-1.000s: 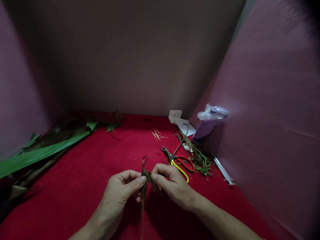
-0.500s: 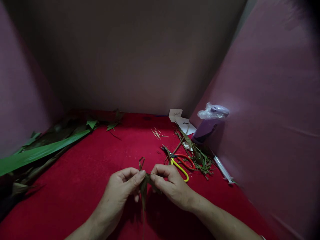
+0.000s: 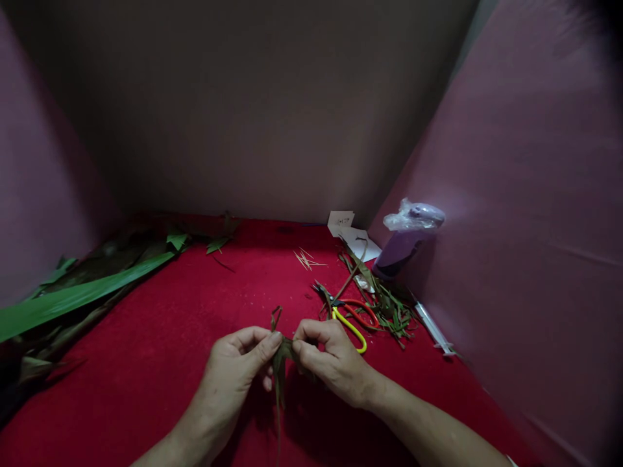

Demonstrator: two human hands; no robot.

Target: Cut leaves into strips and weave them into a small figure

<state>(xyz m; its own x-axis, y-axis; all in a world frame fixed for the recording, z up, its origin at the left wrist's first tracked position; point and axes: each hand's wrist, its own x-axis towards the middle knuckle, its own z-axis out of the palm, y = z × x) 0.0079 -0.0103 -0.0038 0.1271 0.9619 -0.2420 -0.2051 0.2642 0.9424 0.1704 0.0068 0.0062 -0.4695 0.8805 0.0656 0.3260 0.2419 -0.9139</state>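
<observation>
Both my hands meet low in the middle of the head view, over a red cloth. My left hand pinches a dark green folded leaf strip between thumb and forefinger. My right hand pinches the same strip from the other side, fingers curled. A short looped end of the strip sticks up above the fingers, and a long thin tail hangs down between my wrists.
Scissors with a red and a yellow handle lie just right of my right hand among green leaf scraps. A purple bottle capped with plastic leans at the right wall. Long green leaves lie at left. Toothpicks and paper slips sit farther back.
My hands have shifted slightly downward and closer together. The looped end of the strip now stands a little lower and more to the left.
</observation>
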